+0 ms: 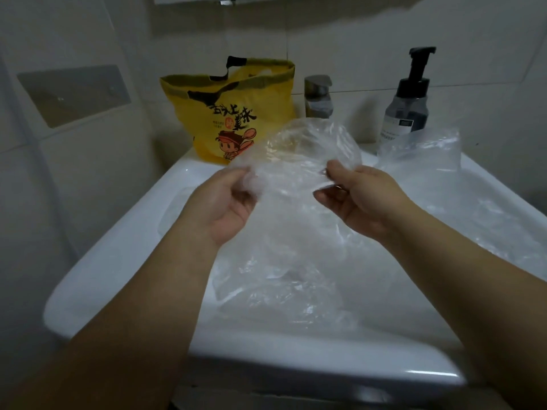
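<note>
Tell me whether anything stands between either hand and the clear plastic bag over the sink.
Nothing visible does. The left hand and the right hand both pinch the clear plastic bag at its upper part, above the sink. The yellow bag, faucet and pump bottle stand behind it.

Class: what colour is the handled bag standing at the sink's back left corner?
The bag is yellow, with black handles and black lettering; the head view shows it best.

Clear plastic bag (296,202); yellow tote bag (233,113), black lettering, cartoon figure; white sink (118,261); black pump bottle (410,96).
</note>
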A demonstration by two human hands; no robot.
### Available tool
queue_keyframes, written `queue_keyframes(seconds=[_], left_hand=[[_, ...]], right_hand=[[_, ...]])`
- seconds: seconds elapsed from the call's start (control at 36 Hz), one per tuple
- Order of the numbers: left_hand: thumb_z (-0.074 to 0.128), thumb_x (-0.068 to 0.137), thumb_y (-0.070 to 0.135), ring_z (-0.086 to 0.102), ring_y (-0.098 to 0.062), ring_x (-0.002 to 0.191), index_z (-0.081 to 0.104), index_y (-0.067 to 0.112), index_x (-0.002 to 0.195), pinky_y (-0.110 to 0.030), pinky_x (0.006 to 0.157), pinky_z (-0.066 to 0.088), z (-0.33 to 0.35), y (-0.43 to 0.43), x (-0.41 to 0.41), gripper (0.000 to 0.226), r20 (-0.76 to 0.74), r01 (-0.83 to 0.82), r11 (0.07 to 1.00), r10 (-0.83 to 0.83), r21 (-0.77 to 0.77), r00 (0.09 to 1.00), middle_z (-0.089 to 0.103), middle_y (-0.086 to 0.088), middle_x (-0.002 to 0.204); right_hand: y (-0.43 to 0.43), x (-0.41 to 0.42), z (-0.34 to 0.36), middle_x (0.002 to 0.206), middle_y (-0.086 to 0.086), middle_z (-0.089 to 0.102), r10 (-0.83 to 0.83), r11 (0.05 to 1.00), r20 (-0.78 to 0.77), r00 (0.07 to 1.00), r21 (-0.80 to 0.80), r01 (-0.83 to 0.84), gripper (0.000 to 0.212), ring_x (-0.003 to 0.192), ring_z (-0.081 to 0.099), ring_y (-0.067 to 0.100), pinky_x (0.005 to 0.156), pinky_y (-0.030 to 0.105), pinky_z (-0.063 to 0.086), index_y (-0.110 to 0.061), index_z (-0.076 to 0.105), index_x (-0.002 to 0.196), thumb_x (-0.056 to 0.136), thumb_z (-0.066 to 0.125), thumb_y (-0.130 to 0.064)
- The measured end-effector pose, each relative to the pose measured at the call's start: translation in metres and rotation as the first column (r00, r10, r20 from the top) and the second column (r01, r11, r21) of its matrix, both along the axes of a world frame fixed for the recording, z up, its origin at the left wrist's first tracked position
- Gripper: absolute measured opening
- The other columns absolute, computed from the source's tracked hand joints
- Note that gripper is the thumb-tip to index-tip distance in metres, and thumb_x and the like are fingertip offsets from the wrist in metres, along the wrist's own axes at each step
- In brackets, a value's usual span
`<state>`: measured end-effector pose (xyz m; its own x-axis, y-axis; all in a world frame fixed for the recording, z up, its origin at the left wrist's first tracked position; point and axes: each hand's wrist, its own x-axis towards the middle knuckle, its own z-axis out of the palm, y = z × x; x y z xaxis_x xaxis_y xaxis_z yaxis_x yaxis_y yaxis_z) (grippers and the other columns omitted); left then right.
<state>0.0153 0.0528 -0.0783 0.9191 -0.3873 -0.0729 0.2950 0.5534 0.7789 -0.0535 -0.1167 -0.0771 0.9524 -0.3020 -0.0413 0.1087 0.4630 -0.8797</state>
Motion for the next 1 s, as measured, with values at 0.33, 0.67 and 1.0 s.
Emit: queue_keyframes(seconds=[0.33,0.67,1.0], left_hand=[[0.071,0.077,0.053,0.055,-0.023,0.116,0.055,0.027,0.131,-0.044,0.092,0.048,-0.004,-0.001,-0.003,0.062,-0.084,0.004,0.930,0.029,0.367,0.996,0.056,-0.003,0.131],[0.052,0.098,0.013,0.066,-0.013,0.063,0.056,0.007,0.080,-0.035,0.077,0.057,-0.005,-0.009,-0.005,0.020,-0.111,0.074,0.996,-0.070,0.038,0.991,0.061,-0.004,0.064],[0.060,0.092,0.034,0.037,-0.002,0.035,0.065,0.020,0.058,-0.015,0.052,0.041,0.002,-0.009,-0.015,0.037,-0.038,0.107,0.992,-0.105,0.067,0.994,0.051,0.009,0.046]], right_hand=[[-0.009,0.004,0.001,0.069,-0.001,0.064,-0.049,0.987,-0.046,0.998,0.154,0.055,0.011,0.062,0.059,0.010,0.050,0.018,0.052,-0.012,0.059,0.089,0.097,0.054,-0.017],[-0.001,0.009,-0.005,0.078,0.003,0.067,0.009,0.985,-0.032,0.999,0.173,-0.003,0.013,0.071,0.066,0.016,0.074,0.031,0.057,-0.010,0.058,0.089,0.098,0.050,-0.014],[-0.009,0.009,0.000,0.096,0.012,0.069,-0.043,0.907,-0.114,0.993,0.412,0.086,0.015,0.084,0.070,0.024,0.078,0.040,0.058,-0.001,0.058,0.096,0.099,0.049,-0.013]])
